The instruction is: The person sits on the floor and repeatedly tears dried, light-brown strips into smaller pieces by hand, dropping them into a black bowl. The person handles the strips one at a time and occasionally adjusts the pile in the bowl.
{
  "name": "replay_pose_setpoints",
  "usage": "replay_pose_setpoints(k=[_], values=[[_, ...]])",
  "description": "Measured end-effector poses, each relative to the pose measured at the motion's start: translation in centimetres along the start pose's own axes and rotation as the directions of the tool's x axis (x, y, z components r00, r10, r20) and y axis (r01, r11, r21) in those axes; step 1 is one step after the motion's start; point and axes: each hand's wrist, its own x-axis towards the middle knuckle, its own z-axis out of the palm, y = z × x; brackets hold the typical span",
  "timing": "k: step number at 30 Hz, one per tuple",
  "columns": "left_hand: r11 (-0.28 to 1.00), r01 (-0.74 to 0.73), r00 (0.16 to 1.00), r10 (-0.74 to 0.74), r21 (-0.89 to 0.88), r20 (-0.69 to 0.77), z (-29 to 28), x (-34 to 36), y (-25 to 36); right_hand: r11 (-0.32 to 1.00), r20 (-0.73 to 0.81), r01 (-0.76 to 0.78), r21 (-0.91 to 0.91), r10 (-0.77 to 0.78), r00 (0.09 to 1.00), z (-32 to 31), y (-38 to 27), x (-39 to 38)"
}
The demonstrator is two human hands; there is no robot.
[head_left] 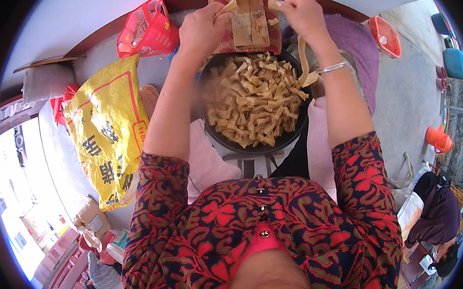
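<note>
Both my hands are raised at the far side, on either side of a wooden board [250, 31] that lies on a red and gold patterned cushion [224, 46]. Pinched in my left hand [202, 32] is a short end of a pale tan strip [228, 7], left of the board. My right hand [304, 16] closes on another tan strip end right of it; a longer flat strip [304, 62] hangs below that hand beside my wrist. Whether these pieces join is unclear. Under my forearms, a round dark pan [242, 148] holds a heap of folded or knotted tan strips [258, 98].
A yellow sack [107, 130] and a red bag [149, 31] stand at the left. To the right are a purple cloth [357, 49], a red basket [385, 36], an orange watering can [439, 140] and a blue container [456, 63]. Another person [439, 212] bends at the lower right.
</note>
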Motion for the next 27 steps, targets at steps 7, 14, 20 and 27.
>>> replay_pose_setpoints(k=[7, 14, 20, 27], values=[[0.963, -0.221, 0.975, 0.218, -0.154, -0.033, -0.9, -2.7, 2.2, 0.455, 0.449, -0.429, 0.780, 0.070, 0.891, -1.2, -6.8, -3.8], [0.950, -0.270, 0.962, 0.273, -0.155, -0.002, -1.1, -3.1, 3.5, 0.726, 0.589, -0.340, 0.598, -0.111, 0.800, -1.4, -6.3, -4.6], [0.691, -0.077, 0.966, 0.231, -0.719, 0.118, -0.8, -3.5, 3.3, 0.734, 0.522, -0.225, 0.641, -0.202, 0.829, -1.4, -7.0, -5.9], [0.760, -0.025, 0.939, 0.240, -0.650, 0.245, -2.8, -3.8, 2.9, 0.710, 0.415, -0.180, 0.680, -0.171, 0.894, -2.5, -7.0, -6.1]])
